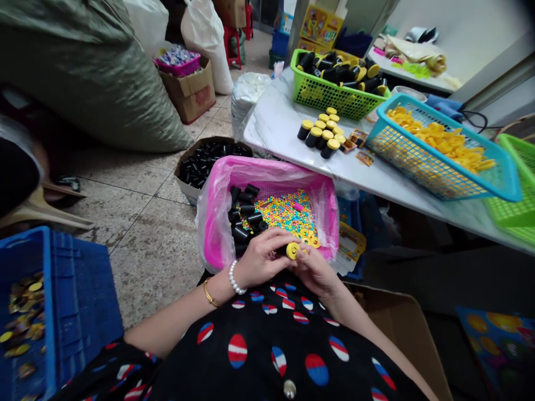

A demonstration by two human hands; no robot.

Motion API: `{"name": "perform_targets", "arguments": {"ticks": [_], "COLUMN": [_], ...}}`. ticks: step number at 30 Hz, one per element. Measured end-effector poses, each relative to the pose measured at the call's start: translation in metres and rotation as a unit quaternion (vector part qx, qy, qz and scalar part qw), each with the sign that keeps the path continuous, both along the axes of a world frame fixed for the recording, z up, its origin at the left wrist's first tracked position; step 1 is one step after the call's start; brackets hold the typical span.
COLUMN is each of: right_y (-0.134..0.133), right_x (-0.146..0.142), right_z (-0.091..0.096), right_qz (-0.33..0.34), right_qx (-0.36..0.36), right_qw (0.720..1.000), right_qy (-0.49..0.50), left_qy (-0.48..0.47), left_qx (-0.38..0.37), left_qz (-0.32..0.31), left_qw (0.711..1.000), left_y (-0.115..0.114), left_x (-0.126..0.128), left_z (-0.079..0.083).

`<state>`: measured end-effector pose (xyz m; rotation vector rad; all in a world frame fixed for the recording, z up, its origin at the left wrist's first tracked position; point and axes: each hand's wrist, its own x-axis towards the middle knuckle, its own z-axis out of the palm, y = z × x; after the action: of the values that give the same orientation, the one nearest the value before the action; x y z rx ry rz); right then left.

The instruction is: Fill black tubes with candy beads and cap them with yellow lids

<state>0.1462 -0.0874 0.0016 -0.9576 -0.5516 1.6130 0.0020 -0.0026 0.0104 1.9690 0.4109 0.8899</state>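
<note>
Left hand (259,255) is curled round a mostly hidden black tube (283,250), yellow cap (292,250) poking out at its 3 o'clock into the right hand's (314,272) pinch; long axis looks roughly 9-to-3, by the pink basket's (333,214) 6 o'clock edge.

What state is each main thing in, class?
Left hand: closed around black tube
Right hand: touching yellow cap
Yellow cap: at tube's end, seating unclear
Pink basket: plastic-lined, part-filled
Table tubes: upright, capped
Green basket: heaped with tubes
Turquoise basket: heaped
Blue crate: open, part-filled
</note>
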Motion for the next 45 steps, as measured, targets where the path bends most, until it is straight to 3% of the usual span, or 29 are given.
{"name": "perform_targets", "arguments": {"ticks": [4,8,13,17,21,25,28,34,39,45], "right_y": [-0.005,-0.011,-0.010,0.000,0.004,-0.005,-0.009,-0.002,-0.004,-0.002], "right_x": [0.000,0.001,-0.002,-0.010,-0.007,0.010,0.020,0.015,0.006,0.005], "right_z": [-0.002,-0.007,-0.011,-0.014,-0.008,-0.002,-0.006,-0.011,-0.008,-0.010], "right_qz": [-0.007,-0.061,-0.087,-0.102,-0.080,0.027,0.065,0.057,0.029,0.006], "right_qx": [0.025,0.069,0.097,0.033,-0.018,0.001,-0.004,0.000,-0.043,-0.112], "right_qw": [0.999,0.991,0.984,0.987,0.993,1.000,0.996,0.996,0.999,0.993], "right_qy": [-0.032,-0.102,-0.124,-0.121,-0.090,0.015,0.064,0.068,0.003,-0.022], "left_qy": [-0.027,-0.045,-0.041,-0.029,-0.026,-0.029,-0.049,-0.011,0.048,0.089], "left_qx": [0.008,0.013,0.058,0.025,0.016,-0.008,-0.015,0.051,0.087,-0.013], "left_qz": [-0.033,-0.005,-0.017,0.030,0.012,0.029,-0.013,-0.027,-0.024,0.006], "left_qw": [0.999,0.999,0.997,0.999,0.999,0.999,0.999,0.998,0.995,0.996], "left_y": [0.000,0.000,-0.006,-0.005,-0.001,0.000,0.001,-0.001,-0.007,-0.004], "left_x": [-0.005,-0.007,-0.005,-0.001,0.001,-0.003,-0.006,-0.002,0.004,0.005], "left_z": [0.000,0.000,-0.005,-0.012,-0.012,-0.010,-0.009,-0.007,-0.014,-0.009]}}
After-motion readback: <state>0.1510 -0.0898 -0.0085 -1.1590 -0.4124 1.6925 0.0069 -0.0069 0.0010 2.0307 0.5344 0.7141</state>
